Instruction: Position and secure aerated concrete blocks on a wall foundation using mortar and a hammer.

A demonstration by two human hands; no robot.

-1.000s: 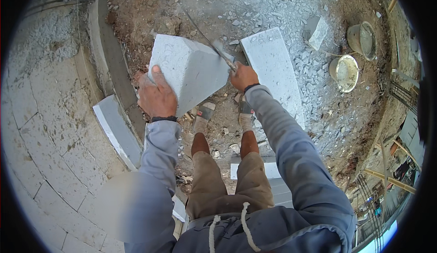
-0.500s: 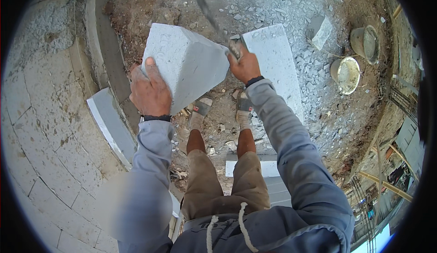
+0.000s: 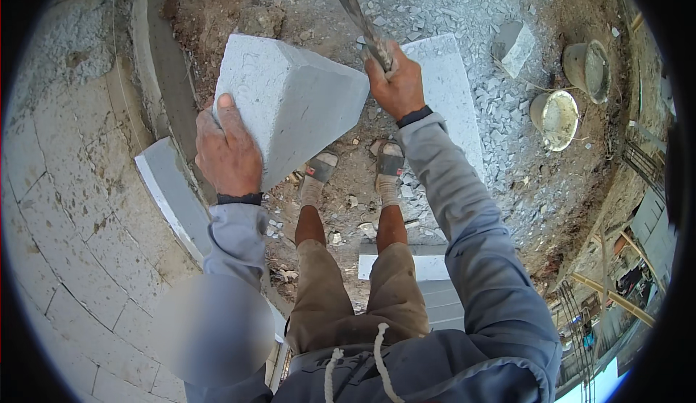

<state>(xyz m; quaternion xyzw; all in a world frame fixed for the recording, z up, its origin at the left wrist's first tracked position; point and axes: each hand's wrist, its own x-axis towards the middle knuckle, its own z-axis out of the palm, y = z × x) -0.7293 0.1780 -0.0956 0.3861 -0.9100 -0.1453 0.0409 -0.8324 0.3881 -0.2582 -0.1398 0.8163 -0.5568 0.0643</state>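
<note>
My left hand (image 3: 229, 150) grips the left side of a large, pale grey aerated concrete block (image 3: 308, 105), thumb on its near face and fingers partly hidden behind it. The block is tilted, with one broad side turned to the right. Closed around the handle end of a long, narrow dark tool (image 3: 349, 4) is my right hand (image 3: 400, 89), just beyond the block's right edge. The tool is smeared by motion and runs out of the top of the view, so its kind cannot be made out. Right of that hand, a second pale block (image 3: 451, 87) lies on the ground.
Grey block chips (image 3: 500, 105) litter the ground at right, around a broken block piece (image 3: 516, 49). Two round buckets (image 3: 554, 118) stand beyond them. A long block (image 3: 174, 192) lies at left beside the paving (image 3: 80, 258). Another block (image 3: 428, 266) sits behind my feet.
My right hand has lifted slightly away from the block, and the tool has swung to a straighter angle. The block and my left hand have shifted a little to the left.
</note>
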